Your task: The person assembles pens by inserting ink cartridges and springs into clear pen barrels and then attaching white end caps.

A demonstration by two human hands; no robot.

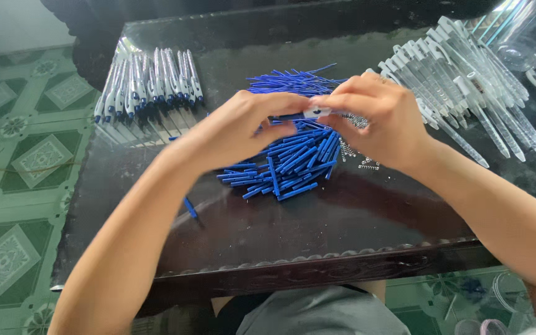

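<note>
Both hands, left hand [234, 127] and right hand [373, 121], pinch one pen [316, 112] together; a row of finished pens [150, 80] lies ready, many blue refills [296, 155] and empty barrels [460, 80] remain.

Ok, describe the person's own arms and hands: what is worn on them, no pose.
Both arms are bare from the bottom edge of the view to the wrists: no sleeves, no watch or bracelet in sight. The left hand wears no glove and shows no ring. The right hand is ungloved too; a small ring-like band seems to sit on one finger, too small to be sure.

Bright, even daylight. The dark glossy table [342, 211] shows soft glare and reflections. Both hands appear slightly motion-blurred.
</note>
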